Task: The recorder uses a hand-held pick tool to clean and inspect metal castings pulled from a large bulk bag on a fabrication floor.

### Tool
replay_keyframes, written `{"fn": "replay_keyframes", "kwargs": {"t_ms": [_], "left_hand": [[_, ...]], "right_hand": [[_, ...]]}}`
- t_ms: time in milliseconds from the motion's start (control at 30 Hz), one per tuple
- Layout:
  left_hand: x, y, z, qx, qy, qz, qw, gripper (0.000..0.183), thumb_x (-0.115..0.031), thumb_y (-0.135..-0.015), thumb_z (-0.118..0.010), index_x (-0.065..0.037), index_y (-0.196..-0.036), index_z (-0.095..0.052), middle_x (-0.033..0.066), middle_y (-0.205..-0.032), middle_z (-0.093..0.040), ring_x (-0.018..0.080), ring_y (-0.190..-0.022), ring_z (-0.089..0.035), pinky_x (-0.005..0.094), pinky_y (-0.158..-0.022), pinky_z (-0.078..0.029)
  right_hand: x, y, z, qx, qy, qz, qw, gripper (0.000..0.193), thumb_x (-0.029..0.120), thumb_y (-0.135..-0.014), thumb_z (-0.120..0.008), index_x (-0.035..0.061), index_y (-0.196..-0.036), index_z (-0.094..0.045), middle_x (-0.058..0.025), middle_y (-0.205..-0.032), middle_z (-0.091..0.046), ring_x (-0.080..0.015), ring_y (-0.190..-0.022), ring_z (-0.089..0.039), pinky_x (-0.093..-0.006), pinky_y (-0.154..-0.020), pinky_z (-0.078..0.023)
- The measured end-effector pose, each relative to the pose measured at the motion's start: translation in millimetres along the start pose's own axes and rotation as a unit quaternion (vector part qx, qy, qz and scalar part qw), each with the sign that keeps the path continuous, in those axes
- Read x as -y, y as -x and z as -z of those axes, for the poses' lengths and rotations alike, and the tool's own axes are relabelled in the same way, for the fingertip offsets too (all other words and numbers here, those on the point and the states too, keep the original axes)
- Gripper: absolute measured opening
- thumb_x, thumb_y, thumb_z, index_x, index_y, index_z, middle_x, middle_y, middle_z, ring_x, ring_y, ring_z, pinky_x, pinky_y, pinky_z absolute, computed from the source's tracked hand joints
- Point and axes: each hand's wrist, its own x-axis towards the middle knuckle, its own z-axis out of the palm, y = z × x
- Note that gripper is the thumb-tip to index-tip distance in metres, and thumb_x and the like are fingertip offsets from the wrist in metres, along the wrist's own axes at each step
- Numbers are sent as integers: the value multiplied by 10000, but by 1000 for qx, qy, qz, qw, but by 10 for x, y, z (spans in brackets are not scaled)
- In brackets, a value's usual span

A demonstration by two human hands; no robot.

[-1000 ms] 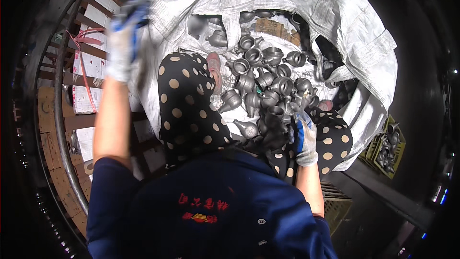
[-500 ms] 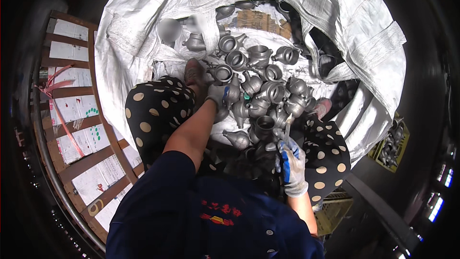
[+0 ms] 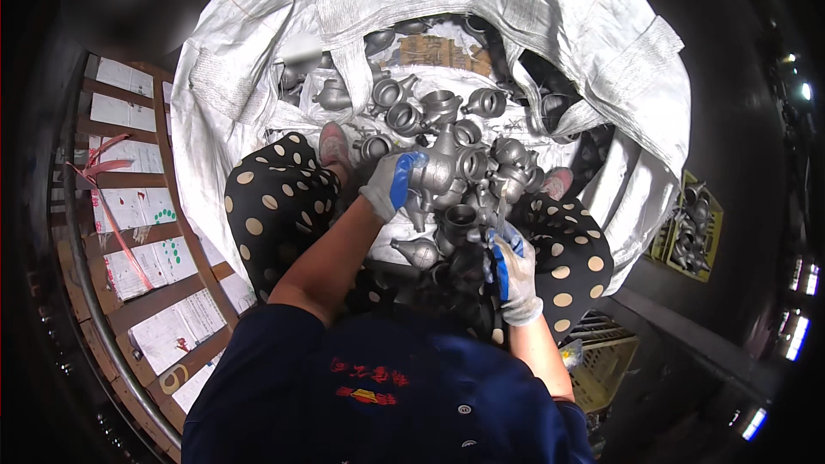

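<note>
Fingers grip a casting (image 3: 439, 167) inside the sack (image 3: 230, 77), the left hand (image 3: 392, 182) likely mid-pick and needing steadiness, right hand (image 3: 516, 279) clasping a stick (image 3: 502, 211).

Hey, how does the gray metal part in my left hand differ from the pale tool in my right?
The metal part is rounded and bulky, while the tool is a narrow strip. The metal part is gray; the tool looks paler. Both are held in gloved hands: the part in your left hand, the tool in your right hand.
</note>
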Motion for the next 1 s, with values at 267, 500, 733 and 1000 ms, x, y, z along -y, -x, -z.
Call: {"fn": "replay_keyframes", "kwargs": {"t_ms": [267, 500, 733, 1000], "left_hand": [[-300, 905, -518, 90, -22, -49, 994, 434, -129, -876, -610, 51, -1242, -462, 146, -1136, -588, 176, -981, -613, 312, -814, -523], [-782, 1525, -867, 192, -108, -113, 969, 317, -202, -952, -469, -26, -1211, -519, 85, -1054, -630, 150, -919, -617, 261, -729, -482], [-728, 1685, -812, 144, -45, -89, 985, 336, -230, -924, -535, 6, -1163, -544, 136, -1054, -632, 230, -892, -657, 305, -735, -542], [-721, 1832, -873, 122, -51, -175, 976, 322, -221, -923, -537, -11, -1167, -546, 135, -1065, -636, 246, -897, -661, 317, -675, -548]], "right_hand": [[175, 253, -232, -19, -77, 152, 985, 376, 89, -920, -536, 15, -1287, -502, 30, -723, -545, -36, -490, -457, -188, -424, -365], [305, 576, -190, 22, 23, 212, 977, 360, 102, -923, -542, -26, -1258, -514, 10, -832, -610, -18, -629, -509, -160, -558, -405], [564, 1059, -234, 49, 284, 416, 863, 387, 57, -912, -492, -48, -1284, -486, -172, -1283, -538, -199, -1117, -541, -305, -962, -405], [620, 1302, -309, 17, 445, 459, 769, 405, 44, -780, -615, 59, -1185, -597, -170, -1062, -627, -322, -946, -615, -353, -799, -494]]}}
